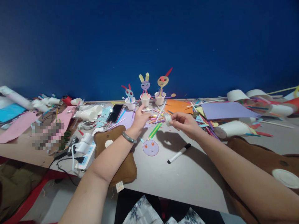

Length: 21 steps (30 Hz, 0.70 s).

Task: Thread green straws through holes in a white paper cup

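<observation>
My right hand (185,123) pinches a small roll of clear tape (167,119) between thumb and fingers, above the table. Across from it, my left hand (140,119), with a bangle on the wrist, reaches over the scattered pens and sticks; its fingers are apart and I see nothing held in them. A lilac paper face (150,148) with orange eyes lies on the table below, and green sticks (155,130) lie just above it. Nearer me rests a white marker (178,153) with black ends.
Three paper-cup figures (145,100) stand along the blue wall. A brown cushion (114,140) lies under my left forearm, beside a power strip (86,157) with plugs and cables. A phone (115,113) lies behind. Purple paper (230,110) and paper cups (232,129) are at right.
</observation>
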Each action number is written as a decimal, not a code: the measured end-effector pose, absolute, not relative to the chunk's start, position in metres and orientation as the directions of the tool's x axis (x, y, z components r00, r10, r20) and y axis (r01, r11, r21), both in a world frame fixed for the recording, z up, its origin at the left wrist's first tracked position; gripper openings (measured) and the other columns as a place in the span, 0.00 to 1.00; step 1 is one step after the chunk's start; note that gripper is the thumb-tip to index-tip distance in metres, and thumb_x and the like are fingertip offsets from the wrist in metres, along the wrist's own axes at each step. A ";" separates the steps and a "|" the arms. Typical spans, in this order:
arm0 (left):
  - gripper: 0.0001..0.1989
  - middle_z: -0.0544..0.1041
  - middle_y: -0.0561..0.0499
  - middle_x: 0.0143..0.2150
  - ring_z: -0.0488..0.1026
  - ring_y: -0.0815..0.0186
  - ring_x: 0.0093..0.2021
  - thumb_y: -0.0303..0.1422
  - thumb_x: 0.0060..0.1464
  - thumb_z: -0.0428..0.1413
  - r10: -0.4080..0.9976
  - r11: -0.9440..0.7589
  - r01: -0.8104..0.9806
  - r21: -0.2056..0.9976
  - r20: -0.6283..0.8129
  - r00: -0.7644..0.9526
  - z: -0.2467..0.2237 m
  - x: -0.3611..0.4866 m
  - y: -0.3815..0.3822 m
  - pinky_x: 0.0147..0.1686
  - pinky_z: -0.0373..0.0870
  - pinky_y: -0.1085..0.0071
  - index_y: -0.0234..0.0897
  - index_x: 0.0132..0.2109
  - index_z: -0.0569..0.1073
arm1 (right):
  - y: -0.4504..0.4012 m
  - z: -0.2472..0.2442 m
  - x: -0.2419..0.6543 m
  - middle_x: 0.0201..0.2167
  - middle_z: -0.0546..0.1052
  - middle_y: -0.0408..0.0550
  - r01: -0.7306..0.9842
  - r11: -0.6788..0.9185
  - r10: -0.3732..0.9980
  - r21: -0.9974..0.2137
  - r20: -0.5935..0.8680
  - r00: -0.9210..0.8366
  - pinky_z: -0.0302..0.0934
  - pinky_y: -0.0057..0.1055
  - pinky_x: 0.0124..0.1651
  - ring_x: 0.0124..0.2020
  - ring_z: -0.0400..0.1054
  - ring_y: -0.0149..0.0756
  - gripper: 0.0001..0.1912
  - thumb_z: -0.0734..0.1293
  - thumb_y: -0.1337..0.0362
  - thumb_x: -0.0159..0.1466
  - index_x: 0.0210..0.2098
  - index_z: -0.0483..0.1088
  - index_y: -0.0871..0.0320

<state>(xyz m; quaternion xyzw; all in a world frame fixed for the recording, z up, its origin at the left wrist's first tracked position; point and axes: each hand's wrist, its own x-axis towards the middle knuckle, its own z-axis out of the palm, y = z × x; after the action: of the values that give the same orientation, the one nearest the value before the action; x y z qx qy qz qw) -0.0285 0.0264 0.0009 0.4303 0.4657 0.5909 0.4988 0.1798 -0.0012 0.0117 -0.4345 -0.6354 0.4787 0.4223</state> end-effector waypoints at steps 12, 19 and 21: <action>0.28 0.75 0.55 0.30 0.73 0.69 0.32 0.44 0.51 0.67 0.962 -0.073 -0.192 0.979 0.120 0.246 -0.003 -0.009 0.005 0.36 0.69 0.71 0.36 0.54 0.70 | -0.003 0.001 0.171 0.19 0.71 0.39 0.139 0.230 0.938 -0.963 0.181 -0.296 0.55 0.27 0.22 0.18 0.61 0.27 0.24 0.77 0.44 0.52 0.29 0.69 0.56; 0.19 0.79 0.47 0.43 0.75 0.68 0.41 0.37 0.48 0.68 0.949 -0.058 -0.215 0.975 0.121 0.291 -0.004 -0.009 0.008 0.44 0.71 0.69 0.35 0.47 0.78 | -0.003 -0.002 0.169 0.22 0.75 0.42 0.192 0.270 0.934 -0.943 0.208 -0.291 0.59 0.28 0.23 0.19 0.63 0.28 0.19 0.75 0.48 0.56 0.29 0.70 0.57; 0.19 0.79 0.46 0.45 0.75 0.67 0.43 0.35 0.46 0.69 0.951 -0.047 -0.228 0.973 0.113 0.287 -0.004 -0.009 0.009 0.46 0.71 0.68 0.34 0.45 0.79 | -0.003 -0.003 0.169 0.22 0.75 0.43 0.203 0.273 0.934 -0.940 0.209 -0.290 0.59 0.28 0.23 0.20 0.64 0.28 0.18 0.74 0.50 0.57 0.29 0.70 0.57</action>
<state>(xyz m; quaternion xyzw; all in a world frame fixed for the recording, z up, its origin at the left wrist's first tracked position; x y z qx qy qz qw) -0.0091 0.0085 -0.0043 0.5318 0.3402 0.4906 0.6007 0.1695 -0.0029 -0.0032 -0.4200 -0.6767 0.4325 0.4225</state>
